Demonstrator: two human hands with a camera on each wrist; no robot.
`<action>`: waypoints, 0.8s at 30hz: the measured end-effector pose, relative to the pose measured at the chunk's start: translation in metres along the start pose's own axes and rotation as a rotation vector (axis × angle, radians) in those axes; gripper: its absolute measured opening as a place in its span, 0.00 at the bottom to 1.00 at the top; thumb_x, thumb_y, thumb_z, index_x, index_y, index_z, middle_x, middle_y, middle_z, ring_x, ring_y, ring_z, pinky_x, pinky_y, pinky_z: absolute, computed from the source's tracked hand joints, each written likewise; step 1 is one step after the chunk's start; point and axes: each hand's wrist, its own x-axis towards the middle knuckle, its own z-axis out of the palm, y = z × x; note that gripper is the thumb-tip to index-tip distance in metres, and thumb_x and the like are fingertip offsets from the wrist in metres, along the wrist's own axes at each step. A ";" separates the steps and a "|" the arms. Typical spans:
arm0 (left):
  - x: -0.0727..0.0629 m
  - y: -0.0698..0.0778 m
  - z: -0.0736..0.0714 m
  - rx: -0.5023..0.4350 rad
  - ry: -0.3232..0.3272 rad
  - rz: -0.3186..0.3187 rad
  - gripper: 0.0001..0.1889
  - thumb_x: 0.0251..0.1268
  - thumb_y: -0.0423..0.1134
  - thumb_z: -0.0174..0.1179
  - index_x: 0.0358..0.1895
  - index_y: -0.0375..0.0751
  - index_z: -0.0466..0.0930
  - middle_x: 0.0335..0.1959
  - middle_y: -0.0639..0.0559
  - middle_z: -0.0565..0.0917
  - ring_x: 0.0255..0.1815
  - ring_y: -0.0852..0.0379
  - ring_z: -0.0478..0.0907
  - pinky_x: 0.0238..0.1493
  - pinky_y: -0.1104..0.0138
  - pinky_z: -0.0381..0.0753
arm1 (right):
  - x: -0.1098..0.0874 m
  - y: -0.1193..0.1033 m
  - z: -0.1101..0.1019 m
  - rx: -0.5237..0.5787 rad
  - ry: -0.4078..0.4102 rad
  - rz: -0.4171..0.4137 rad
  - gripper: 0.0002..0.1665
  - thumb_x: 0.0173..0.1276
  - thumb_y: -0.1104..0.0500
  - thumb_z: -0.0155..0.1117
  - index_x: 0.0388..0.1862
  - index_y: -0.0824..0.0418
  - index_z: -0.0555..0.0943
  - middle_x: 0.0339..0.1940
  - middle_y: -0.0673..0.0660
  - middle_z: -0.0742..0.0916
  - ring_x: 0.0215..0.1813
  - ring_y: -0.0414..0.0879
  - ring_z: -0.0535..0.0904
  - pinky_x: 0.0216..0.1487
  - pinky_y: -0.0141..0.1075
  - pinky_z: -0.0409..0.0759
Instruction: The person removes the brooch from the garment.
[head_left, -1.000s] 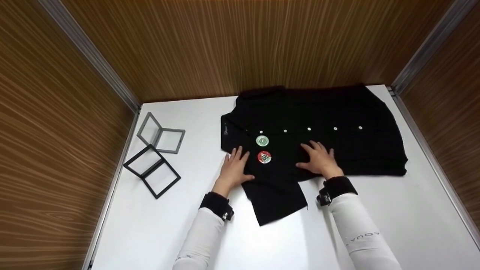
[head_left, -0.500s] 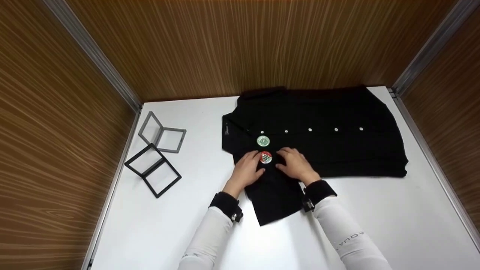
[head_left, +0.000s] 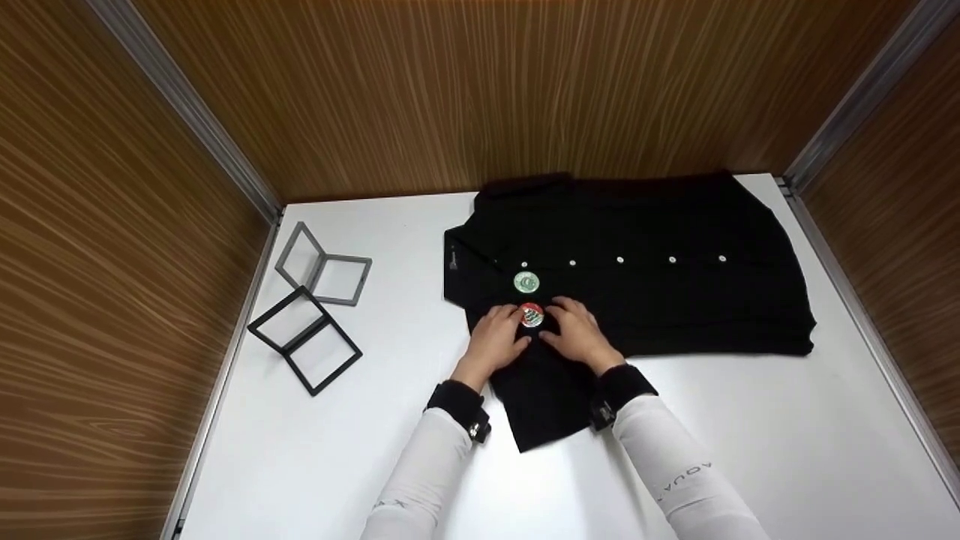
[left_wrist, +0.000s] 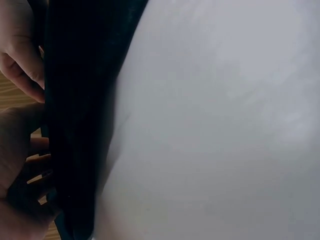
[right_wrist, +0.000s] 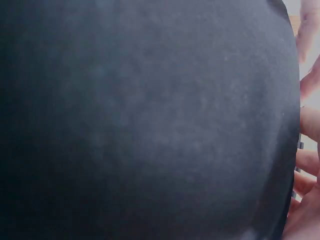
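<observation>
A black short-sleeved shirt [head_left: 675,300] lies flat with its collar to the left and a line of white buttons along it. Two round badges sit on its front: a green one [head_left: 526,282] and, nearer me, a red one with a tree picture [head_left: 532,315]. My left hand [head_left: 495,339] rests on the shirt, fingertips at the red badge's left edge. On the badge's other side, my right hand [head_left: 579,332] lies on the cloth, fingertips close to its right edge. Both hands' fingers are slightly bent. Whether they touch the badge is hard to tell.
At the left of the white table [head_left: 360,450] stand two unfolded square frames with clear panes, a grey one [head_left: 341,280] and a black one [head_left: 306,341]. Wood-patterned panels [head_left: 480,90] enclose the back and sides.
My right hand has moved left across the shirt to beside the red badge. My left hand has shifted right from near the collar to the badge's left edge. The shirt stays put.
</observation>
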 end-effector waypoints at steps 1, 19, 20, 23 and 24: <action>0.000 0.000 0.000 0.003 -0.002 0.002 0.27 0.62 0.50 0.63 0.60 0.39 0.76 0.59 0.45 0.76 0.61 0.47 0.71 0.59 0.55 0.73 | 0.000 -0.001 0.000 0.012 -0.006 0.008 0.29 0.63 0.54 0.68 0.59 0.68 0.77 0.66 0.67 0.71 0.68 0.64 0.63 0.65 0.60 0.62; 0.008 -0.005 -0.002 -0.375 0.023 -0.093 0.21 0.64 0.46 0.62 0.57 0.40 0.79 0.53 0.46 0.80 0.57 0.50 0.74 0.61 0.61 0.71 | 0.001 0.001 -0.003 0.324 0.005 -0.063 0.29 0.56 0.70 0.67 0.59 0.68 0.75 0.58 0.65 0.78 0.62 0.59 0.71 0.66 0.50 0.66; 0.008 -0.004 -0.002 -0.379 0.036 -0.099 0.20 0.64 0.46 0.62 0.56 0.40 0.80 0.52 0.47 0.80 0.55 0.50 0.75 0.59 0.61 0.72 | 0.001 0.000 -0.003 0.341 0.009 -0.071 0.29 0.56 0.71 0.66 0.59 0.68 0.75 0.58 0.65 0.78 0.62 0.58 0.72 0.66 0.50 0.66; 0.010 0.000 -0.002 -0.378 0.067 -0.114 0.20 0.63 0.46 0.63 0.54 0.41 0.81 0.48 0.48 0.81 0.51 0.52 0.77 0.55 0.62 0.75 | 0.002 -0.001 -0.003 0.374 0.015 -0.084 0.29 0.55 0.73 0.64 0.59 0.68 0.76 0.57 0.65 0.79 0.61 0.59 0.72 0.65 0.50 0.67; 0.011 0.001 -0.002 -0.379 0.076 -0.118 0.19 0.63 0.46 0.64 0.54 0.41 0.81 0.47 0.49 0.81 0.49 0.52 0.78 0.53 0.62 0.76 | 0.002 -0.001 -0.003 0.379 0.018 -0.088 0.29 0.55 0.73 0.64 0.59 0.68 0.76 0.57 0.65 0.79 0.61 0.58 0.72 0.65 0.50 0.67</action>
